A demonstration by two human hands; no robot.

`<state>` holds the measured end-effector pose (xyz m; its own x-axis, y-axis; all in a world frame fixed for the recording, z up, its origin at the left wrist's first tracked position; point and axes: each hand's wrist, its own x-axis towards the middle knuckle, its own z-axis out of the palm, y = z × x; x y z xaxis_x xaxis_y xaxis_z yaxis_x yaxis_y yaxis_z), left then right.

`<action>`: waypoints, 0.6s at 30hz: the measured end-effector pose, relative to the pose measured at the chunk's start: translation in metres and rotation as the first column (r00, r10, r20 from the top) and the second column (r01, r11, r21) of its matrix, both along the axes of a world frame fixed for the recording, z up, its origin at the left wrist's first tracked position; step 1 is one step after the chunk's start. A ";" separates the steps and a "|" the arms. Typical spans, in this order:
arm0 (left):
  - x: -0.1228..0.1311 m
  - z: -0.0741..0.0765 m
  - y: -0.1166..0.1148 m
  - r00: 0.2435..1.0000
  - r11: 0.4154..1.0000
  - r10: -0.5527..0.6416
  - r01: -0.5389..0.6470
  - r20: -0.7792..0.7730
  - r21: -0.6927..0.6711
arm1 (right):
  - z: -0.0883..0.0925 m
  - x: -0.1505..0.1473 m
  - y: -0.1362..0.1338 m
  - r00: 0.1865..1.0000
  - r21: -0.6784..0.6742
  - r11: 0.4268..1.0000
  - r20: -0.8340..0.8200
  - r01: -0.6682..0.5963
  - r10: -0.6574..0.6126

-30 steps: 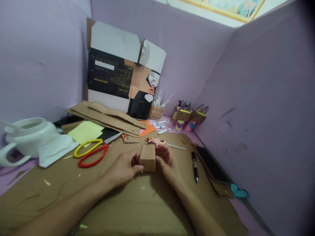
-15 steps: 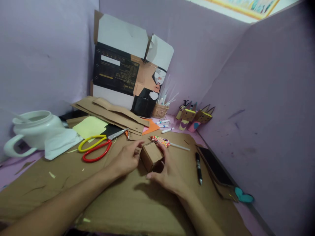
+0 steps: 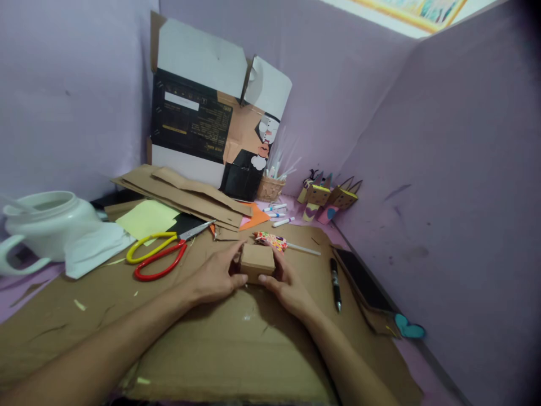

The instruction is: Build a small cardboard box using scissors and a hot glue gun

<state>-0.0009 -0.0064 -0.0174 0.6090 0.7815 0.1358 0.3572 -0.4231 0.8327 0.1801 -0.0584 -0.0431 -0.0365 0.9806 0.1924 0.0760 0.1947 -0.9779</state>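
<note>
A small brown cardboard box (image 3: 257, 261) sits between my two hands near the middle of the cardboard sheet (image 3: 236, 349). My left hand (image 3: 220, 273) grips its left side, with the thumb at the lower front corner. On the right side my right hand (image 3: 287, 281) is closed against it, thumb also at the front. The far fingers of both hands are partly hidden. Just behind the box lies a glue gun-like thing with a colourful floral pattern (image 3: 273, 241) and a translucent stick (image 3: 303, 248). Scissors (image 3: 163, 256) with yellow and red handles rest to the left.
A white pot (image 3: 54, 225) and folded white paper (image 3: 99, 248) stand left. Cardboard strips (image 3: 186, 194) lie before a printed box (image 3: 192, 118). Markers (image 3: 276, 215), a basket (image 3: 270, 189) and cardboard figures (image 3: 316, 197) are behind. A pen (image 3: 335, 285) and a phone (image 3: 363, 280) lie right.
The box has turned so one side faces me, and it is more level. My left hand has closed on it, and both thumbs have come to its front.
</note>
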 end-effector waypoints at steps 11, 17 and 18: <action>0.009 -0.003 -0.017 0.892 0.986 0.072 0.005 -0.447 0.169 | -0.004 -0.007 0.000 0.954 0.055 0.996 0.288 0.070 -0.083; 0.004 0.005 -0.007 0.999 0.996 0.033 -0.034 -0.009 -0.080 | 0.001 -0.008 -0.005 0.991 0.061 0.997 0.127 0.038 -0.045; 0.003 0.006 -0.005 0.995 0.982 0.031 -0.013 0.097 -0.188 | 0.003 -0.008 -0.006 0.998 0.072 0.996 0.050 0.044 -0.047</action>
<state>0.0024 -0.0118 -0.0113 0.5823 0.8117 0.0446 0.2767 -0.2495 0.9280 0.1723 -0.0640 -0.0402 -0.0039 0.9655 0.2605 0.1365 0.2586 -0.9563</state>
